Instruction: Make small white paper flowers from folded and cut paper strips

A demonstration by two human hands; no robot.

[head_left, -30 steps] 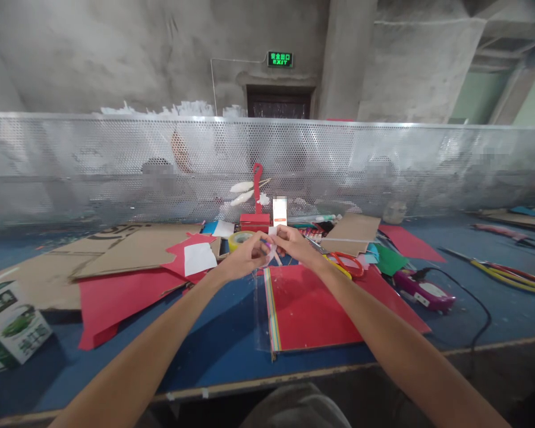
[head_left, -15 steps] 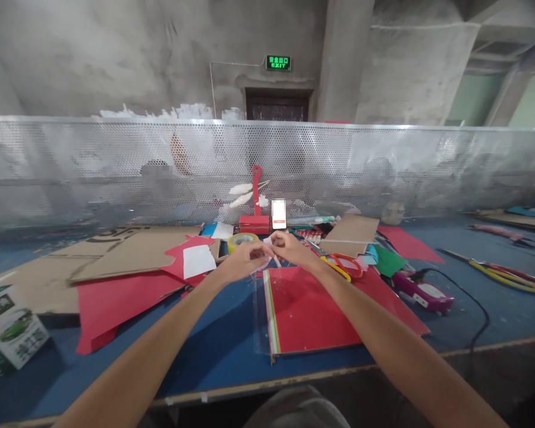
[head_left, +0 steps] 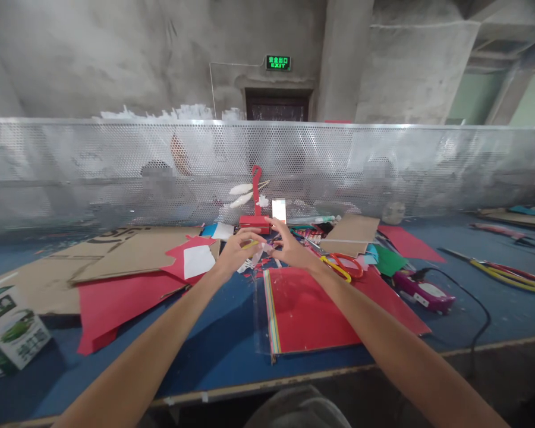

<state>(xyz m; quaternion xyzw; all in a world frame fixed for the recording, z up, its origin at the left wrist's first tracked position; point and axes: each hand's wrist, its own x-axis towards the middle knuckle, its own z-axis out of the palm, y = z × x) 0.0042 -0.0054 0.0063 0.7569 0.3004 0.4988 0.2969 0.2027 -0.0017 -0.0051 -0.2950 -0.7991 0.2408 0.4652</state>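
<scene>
My left hand (head_left: 237, 252) and my right hand (head_left: 291, 248) meet over the middle of the table, fingertips close together. Between them is a small whitish, partly see-through strip (head_left: 264, 248), which both sets of fingertips touch. My right index finger is raised away from it, and my left fingers are curved with a gap to the thumb. Behind my left hand a yellow tape roll (head_left: 251, 244) is mostly hidden. Beyond the hands stands a red paper piece with a tall hooked stem (head_left: 257, 193) on a red box-like base (head_left: 254, 222), with white leaf-shaped pieces (head_left: 241, 189) attached.
A stack of coloured paper (head_left: 312, 309) with red on top lies in front of my right forearm. Cardboard (head_left: 129, 252) and red paper (head_left: 116, 297) lie left, near a milk carton (head_left: 13, 330). Scissors (head_left: 345, 267), a purple corded device (head_left: 423, 292) and a lit phone (head_left: 279, 211) are around.
My fingers have loosened from a tight pinch and spread, with my right index finger lifting. The whitish strip now shows more between the hands. The tabletop items have stayed put.
</scene>
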